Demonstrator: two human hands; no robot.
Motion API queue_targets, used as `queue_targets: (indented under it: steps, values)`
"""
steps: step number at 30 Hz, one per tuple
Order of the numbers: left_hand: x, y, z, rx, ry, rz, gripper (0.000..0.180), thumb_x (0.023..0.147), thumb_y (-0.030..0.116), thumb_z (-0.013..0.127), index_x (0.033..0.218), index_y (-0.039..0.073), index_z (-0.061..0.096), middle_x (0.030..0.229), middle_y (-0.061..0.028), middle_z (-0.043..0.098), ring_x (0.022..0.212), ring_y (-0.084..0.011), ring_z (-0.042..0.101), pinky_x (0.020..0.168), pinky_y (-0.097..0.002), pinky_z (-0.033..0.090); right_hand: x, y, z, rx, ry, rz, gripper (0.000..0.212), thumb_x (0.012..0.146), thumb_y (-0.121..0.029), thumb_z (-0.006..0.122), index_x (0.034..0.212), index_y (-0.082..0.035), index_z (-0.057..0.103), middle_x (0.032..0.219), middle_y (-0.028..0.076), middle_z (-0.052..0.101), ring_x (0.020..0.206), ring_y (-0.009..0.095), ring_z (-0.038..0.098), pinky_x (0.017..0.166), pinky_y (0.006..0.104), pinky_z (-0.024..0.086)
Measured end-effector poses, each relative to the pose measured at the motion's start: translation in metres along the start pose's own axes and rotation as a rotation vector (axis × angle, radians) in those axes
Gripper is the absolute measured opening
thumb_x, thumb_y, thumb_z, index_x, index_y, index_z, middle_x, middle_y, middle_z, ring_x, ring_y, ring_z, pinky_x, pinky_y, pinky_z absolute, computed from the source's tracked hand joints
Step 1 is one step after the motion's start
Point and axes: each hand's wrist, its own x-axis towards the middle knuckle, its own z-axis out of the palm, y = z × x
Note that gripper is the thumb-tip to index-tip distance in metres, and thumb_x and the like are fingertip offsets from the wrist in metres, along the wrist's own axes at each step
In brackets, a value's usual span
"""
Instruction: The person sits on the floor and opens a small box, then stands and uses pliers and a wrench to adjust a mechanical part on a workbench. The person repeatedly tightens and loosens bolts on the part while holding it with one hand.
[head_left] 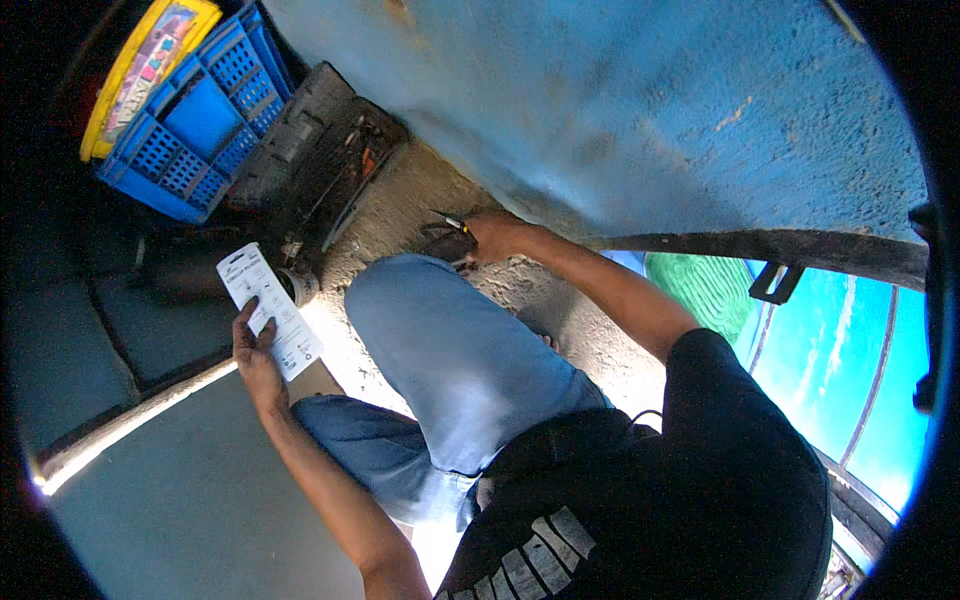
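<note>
My left hand (pixel 258 350) grips a white packaging card (pixel 262 292) with a hang slot at its top and small printed pictures. The thumb and fingers close over the card's lower half, left of my knee. Beyond my raised knee, my right hand (pixel 490 235) is closed around a small tool that looks like pliers (pixel 455 221), with a slim pointed metal tip and a yellow mark. Its handles are partly hidden by my fingers. Under the hand is rough, sandy-coloured ground (pixel 415 195).
An open dark toolbox (pixel 290 140) with jumbled tools lies ahead on the left. Behind it stand a blue plastic crate (pixel 165 160) and a yellow-edged panel (pixel 98 130). A blue wall (pixel 640 110) rises ahead and right. A round can-like object (pixel 303 287) sits behind the card.
</note>
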Motion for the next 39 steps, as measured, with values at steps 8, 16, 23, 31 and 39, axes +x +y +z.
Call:
queue_targets:
  steps: [8, 16, 23, 31, 39]
  values:
    - [-0.007, 0.002, -0.004, 0.112, 0.043, -0.006, 0.04, 0.092, 0.0, 0.061, 0.131, 0.009, 0.064, 0.133, -0.0165, 0.06, 0.113, -0.0235, 0.061, 0.094, -0.0339, 0.051, 0.017, -0.012, 0.04, -0.231, -0.141, 0.067, 0.041, 0.078, -0.03, 0.079, 0.099, 0.004, 0.072, 0.1, 0.025, 0.072, 0.098, 0.039, 0.071, 0.085, 0.049, 0.057]
    - [0.009, -0.015, -0.005, 0.236, -0.055, 0.125, 0.04, 0.094, -0.006, 0.058, 0.131, 0.009, 0.063, 0.119, -0.0196, 0.07, 0.098, -0.0225, 0.067, 0.083, -0.0347, 0.052, 0.031, 0.004, 0.026, 0.158, -0.022, -0.003, 0.035, 0.082, -0.027, 0.075, 0.104, 0.0, 0.066, 0.097, 0.021, 0.067, 0.093, 0.034, 0.068, 0.08, 0.0461, 0.053]
    - [-0.046, 0.023, 0.019, 0.212, -0.083, -0.153, 0.036, 0.094, -0.001, 0.061, 0.127, 0.013, 0.063, 0.092, -0.0152, 0.071, 0.064, -0.0158, 0.061, 0.059, -0.0335, 0.05, 0.018, -0.028, -0.011, 0.067, -0.072, 0.262, 0.027, 0.085, -0.02, 0.068, 0.103, -0.002, 0.06, 0.092, 0.021, 0.064, 0.089, 0.037, 0.065, 0.077, 0.048, 0.049]
    - [-0.11, 0.007, 0.033, 0.027, -0.091, -0.323, 0.056, 0.09, -0.01, 0.06, 0.139, 0.017, 0.053, 0.116, -0.0208, 0.068, 0.101, -0.0273, 0.069, 0.082, -0.0388, 0.055, -0.054, -0.078, -0.041, 0.066, -0.029, 0.335, 0.022, 0.085, -0.014, 0.063, 0.101, 0.002, 0.06, 0.094, 0.029, 0.067, 0.093, 0.046, 0.066, 0.081, 0.0531, 0.049]
    - [-0.227, 0.072, 0.056, -0.236, 0.075, -0.459, 0.056, 0.088, -0.011, 0.063, 0.14, -0.003, 0.044, 0.13, -0.022, 0.06, 0.12, -0.029, 0.059, 0.104, -0.0394, 0.046, -0.206, -0.125, -0.083, 0.141, -0.126, 0.425, 0.028, 0.084, -0.013, 0.064, 0.108, 0.001, 0.061, 0.103, 0.03, 0.068, 0.1, 0.048, 0.065, 0.085, 0.0538, 0.051]
